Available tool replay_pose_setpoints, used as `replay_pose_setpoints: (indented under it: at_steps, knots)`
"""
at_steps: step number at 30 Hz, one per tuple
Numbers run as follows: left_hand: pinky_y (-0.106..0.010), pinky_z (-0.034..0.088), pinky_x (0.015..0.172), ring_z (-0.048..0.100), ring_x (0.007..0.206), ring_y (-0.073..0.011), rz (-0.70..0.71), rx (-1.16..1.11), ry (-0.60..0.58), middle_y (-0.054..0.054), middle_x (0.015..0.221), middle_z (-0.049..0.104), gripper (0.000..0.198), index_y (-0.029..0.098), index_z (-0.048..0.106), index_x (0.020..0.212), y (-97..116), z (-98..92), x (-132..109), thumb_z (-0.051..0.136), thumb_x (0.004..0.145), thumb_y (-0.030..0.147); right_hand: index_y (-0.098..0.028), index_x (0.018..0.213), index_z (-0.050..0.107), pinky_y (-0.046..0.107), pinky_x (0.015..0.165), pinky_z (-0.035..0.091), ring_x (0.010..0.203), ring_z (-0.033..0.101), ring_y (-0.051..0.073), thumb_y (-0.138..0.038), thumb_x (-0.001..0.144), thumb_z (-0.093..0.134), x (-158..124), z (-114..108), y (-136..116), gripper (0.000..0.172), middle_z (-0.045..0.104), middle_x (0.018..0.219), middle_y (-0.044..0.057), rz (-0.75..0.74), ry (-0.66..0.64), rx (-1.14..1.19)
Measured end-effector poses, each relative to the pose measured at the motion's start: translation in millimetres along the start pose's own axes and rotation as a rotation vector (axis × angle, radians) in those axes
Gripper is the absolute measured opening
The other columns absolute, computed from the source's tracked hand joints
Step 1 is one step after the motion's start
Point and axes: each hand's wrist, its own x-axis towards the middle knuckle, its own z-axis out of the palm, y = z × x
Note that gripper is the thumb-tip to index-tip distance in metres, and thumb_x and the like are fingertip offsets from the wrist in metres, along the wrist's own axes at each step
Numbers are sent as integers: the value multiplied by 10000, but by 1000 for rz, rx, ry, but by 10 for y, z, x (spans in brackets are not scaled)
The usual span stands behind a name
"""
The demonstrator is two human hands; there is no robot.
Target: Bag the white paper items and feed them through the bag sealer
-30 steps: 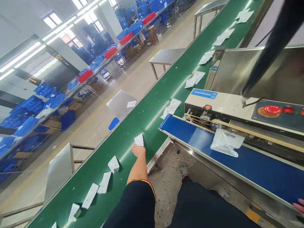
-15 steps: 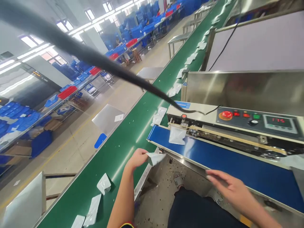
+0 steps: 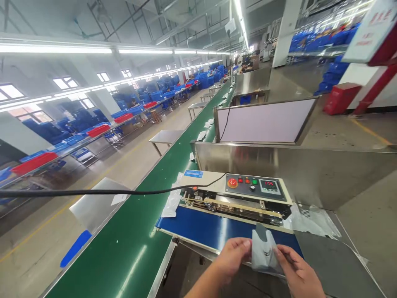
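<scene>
A small pale plastic pouch [image 3: 263,253] is held between both my hands, above the near edge of the blue belt [image 3: 198,227]. My left hand [image 3: 231,258] pinches its left side with thumb and fingers. On its right side my right hand [image 3: 296,267] grips the edge. A darker grey flap shows at the pouch's top; what is inside I cannot make out. Just beyond the belt stands the band sealing machine [image 3: 211,182], its red display lit.
A green conveyor [image 3: 133,244] runs diagonally past the machine's left end, with white pouches [image 3: 171,203] on its right side. At the right lie a grey board [image 3: 335,265] and clear plastic bags [image 3: 314,221]. A black cable [image 3: 93,193] crosses the view.
The view has swung right and up. My left hand has carried a pouch from over the conveyor's edge to my right hand, which now grips it too. The pouch at the sealer's inlet is gone from there.
</scene>
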Motion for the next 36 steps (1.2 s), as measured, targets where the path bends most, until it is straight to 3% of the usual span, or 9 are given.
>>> replay_pose_setpoints:
  at_steps: [4, 8, 10, 13, 17, 24, 29, 33, 36]
  knots:
    - [-367, 535, 822, 701, 856, -264, 164, 293, 121, -150, 960, 829, 662, 130, 871, 992, -307, 570, 217, 773, 808, 759, -240, 941, 814, 256, 664, 636, 854, 806, 301, -839, 771, 775, 0, -374, 194, 624, 844, 952, 111, 138, 88, 56]
    - [-339, 503, 764, 701, 824, -248, 247, 621, 87, -96, 903, 834, 383, 172, 891, 948, -362, 941, 474, 663, 961, 479, -246, 798, 798, 293, 616, 599, 730, 746, 282, -729, 691, 812, 71, -708, 266, 494, 806, 792, 80, 128, 194, -2]
    - [-322, 483, 719, 668, 744, -223, 196, 641, 158, -67, 798, 800, 335, 157, 874, 873, -373, 1072, 692, 647, 961, 387, -234, 754, 788, 310, 570, 575, 679, 713, 277, -676, 635, 833, 161, -857, 295, 460, 769, 709, 74, 269, 273, 22]
    - [-297, 470, 678, 631, 678, -197, 71, 553, 315, -38, 679, 733, 287, 139, 839, 767, -430, 1214, 1055, 667, 928, 303, -203, 770, 766, 315, 572, 587, 645, 688, 245, -553, 565, 896, 338, -983, 344, 426, 739, 674, 60, 494, 386, 282]
    - [-301, 536, 698, 654, 682, -202, -11, 367, 404, -38, 668, 723, 213, 157, 812, 718, -539, 1236, 1360, 812, 831, 337, -191, 797, 725, 293, 541, 576, 589, 661, 204, -467, 516, 951, 574, -955, 402, 453, 682, 618, 16, 533, 379, 441]
    - [-332, 597, 704, 698, 696, -232, -36, 207, 436, -46, 646, 712, 298, 177, 794, 711, -557, 850, 1367, 864, 786, 458, -170, 855, 725, 289, 570, 625, 713, 780, 264, -397, 608, 932, 795, -675, 315, 395, 771, 748, 96, 569, 198, 405]
    - [-308, 605, 783, 761, 846, -240, 72, 91, 442, -96, 854, 820, 280, 148, 857, 934, -530, 374, 1017, 876, 811, 398, -157, 938, 768, 268, 631, 676, 880, 826, 280, -341, 738, 868, 744, -535, 118, 290, 827, 958, 168, 621, 117, 256]
    - [-283, 578, 692, 767, 794, -221, 137, -36, 608, -127, 889, 815, 405, 129, 841, 1068, -694, -321, 464, 886, 830, 453, -226, 979, 785, 361, 725, 740, 1032, 828, 362, -454, 709, 910, 516, -562, 171, 375, 834, 1101, 182, 646, 41, 115]
    - [-279, 553, 621, 717, 674, -190, 203, -47, 884, -104, 867, 795, 460, 122, 819, 1083, -895, -1071, -88, 801, 891, 540, -282, 949, 799, 376, 704, 737, 1017, 829, 388, -552, 635, 917, 356, -578, 445, 431, 822, 1139, 221, 651, 19, 32]
